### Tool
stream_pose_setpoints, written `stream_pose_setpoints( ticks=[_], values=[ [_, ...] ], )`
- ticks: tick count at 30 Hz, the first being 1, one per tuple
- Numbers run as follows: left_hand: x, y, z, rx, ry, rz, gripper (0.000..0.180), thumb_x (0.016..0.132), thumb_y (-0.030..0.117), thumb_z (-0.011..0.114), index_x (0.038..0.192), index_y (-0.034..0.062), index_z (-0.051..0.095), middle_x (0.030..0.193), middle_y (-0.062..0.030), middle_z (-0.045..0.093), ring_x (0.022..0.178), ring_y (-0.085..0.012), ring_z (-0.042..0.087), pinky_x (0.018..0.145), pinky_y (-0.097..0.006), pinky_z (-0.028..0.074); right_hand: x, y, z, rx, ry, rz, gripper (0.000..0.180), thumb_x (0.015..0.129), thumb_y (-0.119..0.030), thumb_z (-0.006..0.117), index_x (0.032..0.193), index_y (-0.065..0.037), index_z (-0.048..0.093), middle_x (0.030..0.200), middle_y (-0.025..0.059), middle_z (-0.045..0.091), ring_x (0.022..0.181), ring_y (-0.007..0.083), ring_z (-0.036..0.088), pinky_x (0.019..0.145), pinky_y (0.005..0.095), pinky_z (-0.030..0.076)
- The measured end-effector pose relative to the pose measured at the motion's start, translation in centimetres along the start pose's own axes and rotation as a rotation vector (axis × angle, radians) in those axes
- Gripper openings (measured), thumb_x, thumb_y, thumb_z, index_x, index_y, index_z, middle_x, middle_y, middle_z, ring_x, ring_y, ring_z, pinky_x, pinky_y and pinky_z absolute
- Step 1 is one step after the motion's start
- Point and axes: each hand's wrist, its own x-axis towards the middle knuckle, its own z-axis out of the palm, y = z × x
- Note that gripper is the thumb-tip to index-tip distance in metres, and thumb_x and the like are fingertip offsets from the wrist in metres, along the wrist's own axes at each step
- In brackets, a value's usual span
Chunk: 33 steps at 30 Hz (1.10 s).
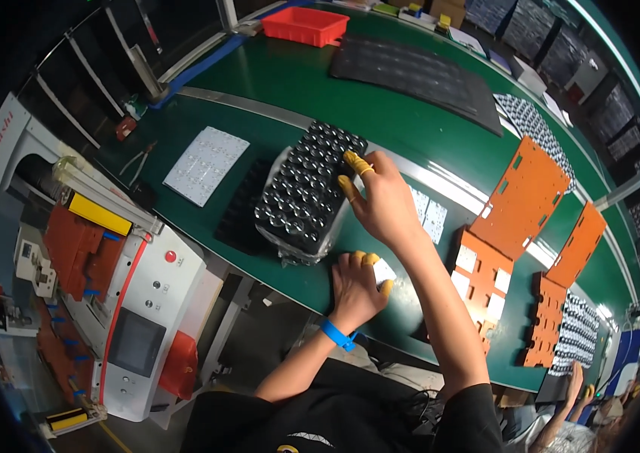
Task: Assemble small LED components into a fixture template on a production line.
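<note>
A black tray of clear domed lenses [309, 177] rests at a tilt on a plastic-wrapped stack in front of me. At its right edge is my right hand [384, 196], yellow covers on thumb and fingers. Its thumb and fingertips are curled toward the outer lenses; whatever lies between them is hidden. Below the tray, close to the table's near edge, my left hand [358, 287] grips a small white board [385, 272] between thumb and fingers. It also has yellow finger covers, and a blue band is on the wrist.
Left of the tray lies a white panel sheet [207, 164], with pliers [139, 162] beyond. An orange hinged fixture [486, 268] holding white squares stands to the right. A grey machine [139, 340] is at lower left. Another person's hand [575, 381] works at far right.
</note>
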Motion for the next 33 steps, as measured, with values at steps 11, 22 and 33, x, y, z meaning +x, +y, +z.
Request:
stream_pose_setpoints(
  ticks=[11, 22, 33],
  values=[
    [-0.9, -1.5, 1.2, -0.133, 0.02, 0.12, 0.027, 0.071, 0.008, 0.069, 0.096, 0.0052, 0.06, 0.094, -0.0101, 0.06, 0.091, -0.0322, 0.055, 0.077, -0.045, 0.036, -1.1, -0.3, -0.1, 0.147, 0.218, -0.098, 0.024, 0.079, -0.002, 0.07, 0.102, 0.002, 0.065, 0.097, 0.0146, 0.063, 0.08, 0.0302, 0.064, 0.072, 0.0362, 0.053],
    [-0.5, -0.9, 0.6, -0.635, 0.087, -0.104, 0.025, 0.086, -0.001, 0.064, 0.111, -0.0042, 0.062, 0.091, -0.0114, 0.07, 0.079, -0.0163, 0.069, 0.067, -0.028, 0.054, -18.9, 1.2, -6.2, 0.972, 0.054, 0.579, 0.025, 0.085, 0.003, 0.066, 0.11, 0.002, 0.059, 0.108, 0.0059, 0.057, 0.096, 0.0128, 0.059, 0.082, 0.0265, 0.052],
    [-6.4, 7.9, 0.9, -1.103, -0.304, -0.071, 0.035, 0.098, 0.003, 0.047, 0.133, -0.004, 0.044, 0.116, -0.0178, 0.062, 0.105, -0.0226, 0.062, 0.091, -0.031, 0.048, -29.1, -0.1, -7.7, 1.015, 0.415, 0.791, 0.031, 0.079, 0.009, 0.07, 0.107, 0.002, 0.06, 0.111, 0.011, 0.062, 0.103, 0.019, 0.061, 0.092, 0.0324, 0.05]
  ],
)
